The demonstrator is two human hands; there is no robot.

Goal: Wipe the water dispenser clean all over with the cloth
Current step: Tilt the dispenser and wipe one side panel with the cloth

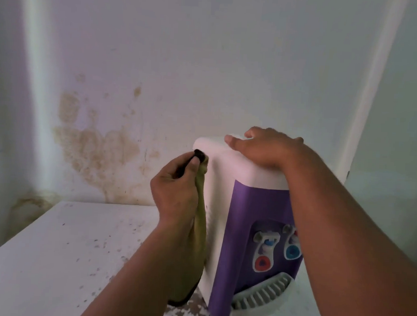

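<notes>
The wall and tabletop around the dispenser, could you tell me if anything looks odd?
Yes: brownish stains blotch the wall left of the dispenser, and dark specks litter the table beside its base.

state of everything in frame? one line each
left hand: grips the cloth against the dispenser's side
right hand: flat on the dispenser top
cloth: yellow-green, hanging down the side
water dispenser: upright on the table
table: speckled with dark debris
wall: stained brown
</notes>
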